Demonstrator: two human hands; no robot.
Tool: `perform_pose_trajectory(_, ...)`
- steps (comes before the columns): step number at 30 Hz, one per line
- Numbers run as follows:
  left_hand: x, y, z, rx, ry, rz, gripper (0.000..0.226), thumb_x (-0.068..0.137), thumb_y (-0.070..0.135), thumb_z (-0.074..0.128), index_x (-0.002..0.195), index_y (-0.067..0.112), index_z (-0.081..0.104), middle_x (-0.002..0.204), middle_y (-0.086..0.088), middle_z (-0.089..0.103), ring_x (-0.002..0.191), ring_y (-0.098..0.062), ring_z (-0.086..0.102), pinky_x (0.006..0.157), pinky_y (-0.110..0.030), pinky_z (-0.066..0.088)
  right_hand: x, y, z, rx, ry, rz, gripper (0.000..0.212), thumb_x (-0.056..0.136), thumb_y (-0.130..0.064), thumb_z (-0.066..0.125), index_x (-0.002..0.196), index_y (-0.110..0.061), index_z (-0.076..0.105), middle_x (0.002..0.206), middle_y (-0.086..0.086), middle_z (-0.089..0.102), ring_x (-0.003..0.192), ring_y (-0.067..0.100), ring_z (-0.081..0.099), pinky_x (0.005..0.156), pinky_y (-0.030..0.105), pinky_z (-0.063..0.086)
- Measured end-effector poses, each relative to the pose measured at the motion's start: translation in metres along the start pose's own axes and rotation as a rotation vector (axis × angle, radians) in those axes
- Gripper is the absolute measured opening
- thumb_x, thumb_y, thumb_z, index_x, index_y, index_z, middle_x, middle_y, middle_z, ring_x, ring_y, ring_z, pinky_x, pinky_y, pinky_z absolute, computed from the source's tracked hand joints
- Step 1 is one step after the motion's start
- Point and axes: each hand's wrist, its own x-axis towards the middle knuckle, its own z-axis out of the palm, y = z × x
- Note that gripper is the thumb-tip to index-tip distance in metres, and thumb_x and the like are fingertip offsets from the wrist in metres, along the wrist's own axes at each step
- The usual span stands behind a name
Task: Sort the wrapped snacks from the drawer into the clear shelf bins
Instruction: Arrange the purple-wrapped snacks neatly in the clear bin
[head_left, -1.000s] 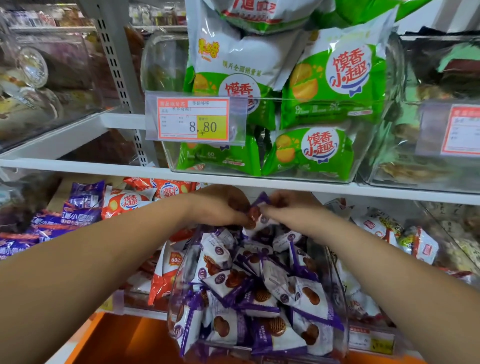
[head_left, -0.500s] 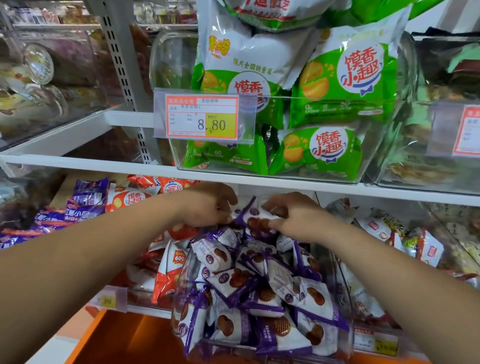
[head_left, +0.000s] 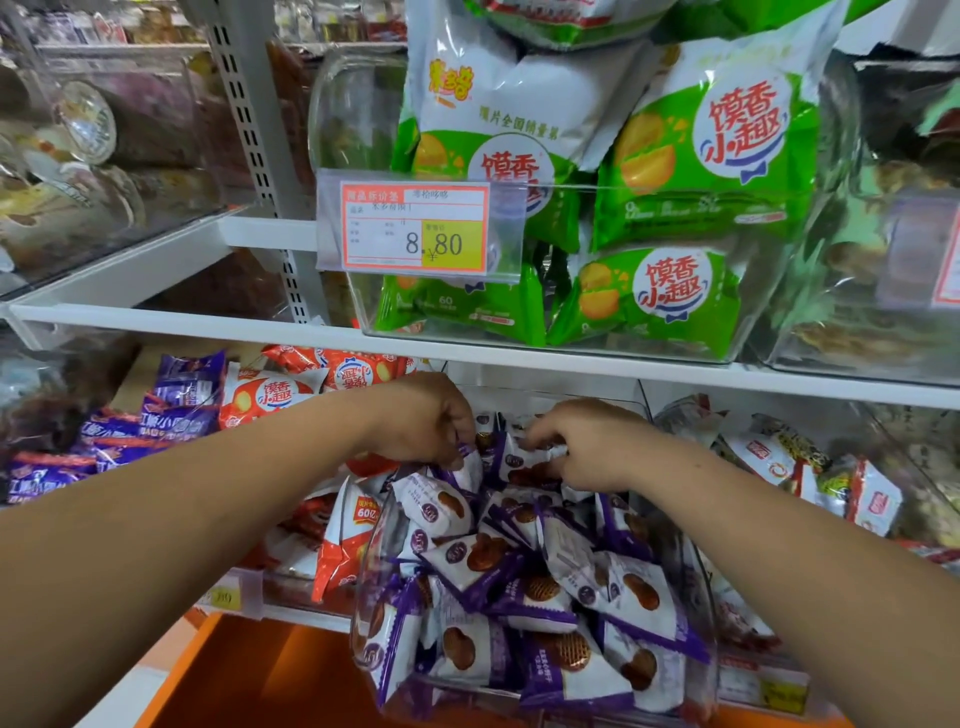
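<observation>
Head view: both arms are stretched forward under the shelf (head_left: 208, 325), left hand (head_left: 431, 421) and right hand (head_left: 587, 447) curled down, purple-white wrapped snacks (head_left: 540, 592) pinched by each at the back of the clear bin (head_left: 363, 618).

You get a bright, even picture. Left of the price tag (head_left: 415, 228) the clear bins (head_left: 98, 156) shine and look blurry.

The left hand (head_left: 431, 423) and right hand (head_left: 589, 441) have parted, lowering onto the purple packets (head_left: 488, 558).
</observation>
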Motion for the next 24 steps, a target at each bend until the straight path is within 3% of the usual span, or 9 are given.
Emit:
perform_pose_trajectory(2,-0.006,-0.001,-0.006,0.005,0.08,-0.007,0.026,0.089,0.029,0.077,0.114,0.031,0.073,0.089,0.022,0.059,0.085,-0.005,0.061,0.064,-0.01,0.041,-0.003,0.003,-0.001,0.145,0.03,0.008,0.05,0.093,-0.023,0.067,0.14,-0.037,0.058,0.146,-0.009,0.053,0.124,0.012,0.054,0.096,0.023,0.044)
perform_pose_trajectory(5,-0.017,-0.004,-0.012,-0.036,0.18,-0.047,0.023,0.096,0.024,0.064,0.113,0.038,0.069,0.093,0.024,0.058,0.088,-0.003,0.058,0.058,0.002,0.034,-0.005,0.006,-0.004,0.3,0.114,0.061,0.043,0.092,-0.029,0.072,0.134,-0.032,0.063,0.133,-0.007,0.06,0.103,0.006,0.054,0.087,0.019,0.039)
perform_pose_trajectory(9,-0.025,-0.005,-0.008,-0.187,0.289,-0.107,0.022,0.097,0.022,0.064,0.112,0.037,0.07,0.101,0.019,0.067,0.085,-0.001,0.06,0.058,0.003,0.037,-0.008,0.001,-0.003,0.492,0.233,0.103,0.026,0.092,-0.031,0.074,0.117,-0.028,0.071,0.114,-0.007,0.068,0.101,0.008,0.063,0.083,0.018,0.042)
perform_pose_trajectory(13,-0.03,0.001,-0.007,-0.407,0.372,-0.174,0.022,0.097,0.019,0.065,0.109,0.037,0.07,0.087,0.017,0.065,0.073,-0.002,0.061,0.054,-0.001,0.04,-0.012,-0.012,-0.002,0.556,0.297,0.084,0.035,0.092,-0.04,0.073,0.124,-0.028,0.068,0.11,-0.01,0.067,0.096,0.005,0.061,0.069,0.004,0.038)
perform_pose_trajectory(16,-0.037,0.008,-0.006,-0.666,0.391,-0.239,0.018,0.096,0.019,0.07,0.088,0.034,0.064,0.085,0.013,0.067,0.072,-0.004,0.063,0.053,-0.004,0.045,-0.015,-0.021,-0.006,0.595,0.297,0.073,0.048,0.089,-0.049,0.074,0.132,-0.029,0.062,0.114,-0.012,0.063,0.099,0.003,0.059,0.071,0.006,0.038)
perform_pose_trajectory(19,-0.045,0.019,-0.006,-0.992,0.378,-0.226,0.018,0.093,-0.002,0.068,0.093,0.016,0.07,0.093,-0.004,0.074,0.064,-0.006,0.07,0.055,-0.013,0.055,-0.015,-0.028,-0.009,0.772,0.206,0.097,0.056,0.088,-0.053,0.074,0.135,-0.03,0.057,0.123,-0.007,0.065,0.095,0.002,0.064,0.065,0.008,0.043)
perform_pose_trajectory(21,-0.046,0.019,-0.003,-1.068,0.389,-0.211,0.019,0.09,-0.009,0.068,0.103,0.005,0.07,0.096,-0.012,0.074,0.063,-0.007,0.07,0.057,-0.016,0.056,-0.013,-0.033,-0.009,0.863,0.197,0.118,0.052,0.088,-0.05,0.075,0.132,-0.029,0.058,0.121,-0.006,0.067,0.096,0.004,0.065,0.065,0.013,0.045)
perform_pose_trajectory(24,-0.043,0.011,0.004,-1.017,0.384,-0.161,0.026,0.084,-0.011,0.074,0.103,0.005,0.07,0.095,-0.016,0.071,0.072,-0.012,0.068,0.067,-0.025,0.061,-0.008,-0.037,-0.006,1.044,0.262,0.141,0.04,0.086,-0.037,0.081,0.122,-0.028,0.067,0.114,-0.006,0.071,0.098,0.007,0.069,0.068,0.015,0.051)
